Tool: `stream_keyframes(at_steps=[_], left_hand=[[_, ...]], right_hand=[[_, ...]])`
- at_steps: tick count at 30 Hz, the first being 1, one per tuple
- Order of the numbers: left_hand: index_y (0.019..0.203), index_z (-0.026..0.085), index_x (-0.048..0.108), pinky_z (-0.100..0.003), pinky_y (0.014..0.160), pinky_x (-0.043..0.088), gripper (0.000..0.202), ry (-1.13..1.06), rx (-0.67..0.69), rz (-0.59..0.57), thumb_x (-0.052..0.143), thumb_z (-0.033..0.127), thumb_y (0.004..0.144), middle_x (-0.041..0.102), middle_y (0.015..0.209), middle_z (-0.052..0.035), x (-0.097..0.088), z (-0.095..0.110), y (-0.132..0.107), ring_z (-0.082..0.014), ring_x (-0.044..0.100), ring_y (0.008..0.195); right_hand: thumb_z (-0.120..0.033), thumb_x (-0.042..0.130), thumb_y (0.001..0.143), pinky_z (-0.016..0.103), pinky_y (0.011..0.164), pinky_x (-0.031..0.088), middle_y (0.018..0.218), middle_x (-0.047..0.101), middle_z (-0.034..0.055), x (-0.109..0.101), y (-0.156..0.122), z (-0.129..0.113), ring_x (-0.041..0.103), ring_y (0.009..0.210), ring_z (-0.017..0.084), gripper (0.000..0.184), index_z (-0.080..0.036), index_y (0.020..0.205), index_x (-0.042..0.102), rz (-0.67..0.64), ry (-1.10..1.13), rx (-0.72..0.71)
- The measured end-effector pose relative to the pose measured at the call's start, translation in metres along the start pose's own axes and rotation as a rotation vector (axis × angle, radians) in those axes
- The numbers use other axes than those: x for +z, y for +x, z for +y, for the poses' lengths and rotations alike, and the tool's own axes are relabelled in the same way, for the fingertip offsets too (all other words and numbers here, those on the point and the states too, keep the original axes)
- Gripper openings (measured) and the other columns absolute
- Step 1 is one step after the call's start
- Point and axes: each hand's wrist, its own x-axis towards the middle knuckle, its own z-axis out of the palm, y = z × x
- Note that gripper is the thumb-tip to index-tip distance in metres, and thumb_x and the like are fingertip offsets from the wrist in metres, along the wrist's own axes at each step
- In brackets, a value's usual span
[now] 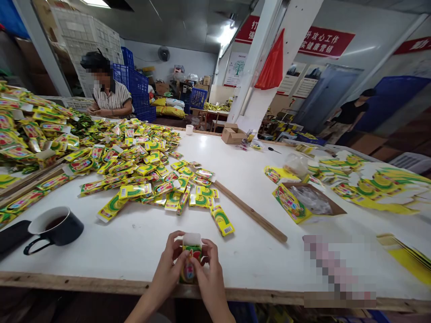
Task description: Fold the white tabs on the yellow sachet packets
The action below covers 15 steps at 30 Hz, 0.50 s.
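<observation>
Near the front edge of the white table, a small yellow and green printed carton (189,269) stands between my two hands, its white top flap raised. My left hand (171,264) grips its left side, thumb across the front. From the right, my right hand (209,269) holds the same carton, its thumb close to the other one. Whatever is inside the carton is hidden by my fingers. Beyond my hands lies a heap of similar small cartons (134,166), with a single carton (222,220) at its near right end.
A dark mug (69,231) of drink stands at the left beside a black phone-like object (15,237). A wooden strip (251,211) lies right of the heap. Farther right are an open display box (292,204) and flat printed cartons (377,184). A person (111,96) sits across the table.
</observation>
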Motion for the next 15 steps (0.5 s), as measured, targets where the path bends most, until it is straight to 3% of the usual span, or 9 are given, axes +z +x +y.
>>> stream_keyframes(at_steps=[6, 10, 15], left_hand=[[0.095, 0.020, 0.059, -0.031, 0.078, 0.050, 0.020, 0.094, -0.006, -0.065, 0.056, 0.038, 0.087, 0.069, 0.089, -0.0050, -0.017, 0.003, 0.006, -0.0219, 0.065, 0.086], [0.088, 0.019, 0.063, -0.031, 0.080, 0.050, 0.019, 0.134, 0.001, -0.078, 0.056, 0.037, 0.086, 0.068, 0.088, -0.0053, -0.019, 0.003, 0.010, -0.0224, 0.064, 0.086], [0.108, 0.024, 0.052, -0.032, 0.083, 0.051, 0.028, 0.023, 0.031, 0.020, 0.061, 0.035, 0.084, 0.068, 0.096, -0.0040, -0.015, 0.001, 0.010, -0.0201, 0.065, 0.089]], right_hand=[[-0.030, 0.053, 0.090, 0.026, 0.074, 0.050, 0.092, 0.068, 0.0041, -0.017, 0.013, -0.004, 0.064, 0.082, 0.019, 0.016, -0.021, 0.101, 0.060, -0.143, 0.075, -0.006], [-0.035, 0.054, 0.090, 0.025, 0.071, 0.049, 0.081, 0.067, 0.0030, -0.014, 0.029, -0.007, 0.062, 0.077, 0.018, 0.019, -0.019, 0.085, 0.063, -0.119, 0.068, -0.019], [-0.037, 0.058, 0.088, 0.024, 0.066, 0.049, 0.074, 0.064, 0.0021, -0.012, 0.039, -0.007, 0.060, 0.072, 0.017, 0.023, -0.018, 0.076, 0.064, -0.153, 0.097, -0.027]])
